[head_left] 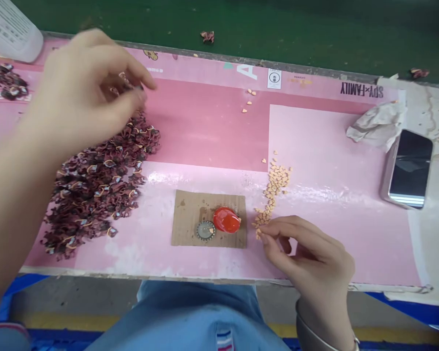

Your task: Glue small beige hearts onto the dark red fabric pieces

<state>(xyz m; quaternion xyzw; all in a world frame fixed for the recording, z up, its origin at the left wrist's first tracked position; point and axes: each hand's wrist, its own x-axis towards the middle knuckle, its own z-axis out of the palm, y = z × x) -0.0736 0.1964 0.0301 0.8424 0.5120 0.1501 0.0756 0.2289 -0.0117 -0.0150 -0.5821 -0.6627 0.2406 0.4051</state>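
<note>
My left hand (84,87) is blurred over the top of a heap of dark maroon crinkled pieces (98,190), which have thin orange strands among them. Its thumb and fingertips are close together, and I cannot tell whether they hold a piece. My right hand (300,248) rests at the lower end of a narrow strip of small orange pieces (274,187). Its fingertips touch that end of the strip, and anything between them is too small to tell. Both lie on a pink printed board (212,122).
A cardboard square (190,219) holds a red round lid (227,219) and a ridged metal bottle cap (206,230). A phone (408,168) and crumpled cloth (376,126) lie at right. A smaller maroon heap (7,83) and white plastic container (10,31) sit top left.
</note>
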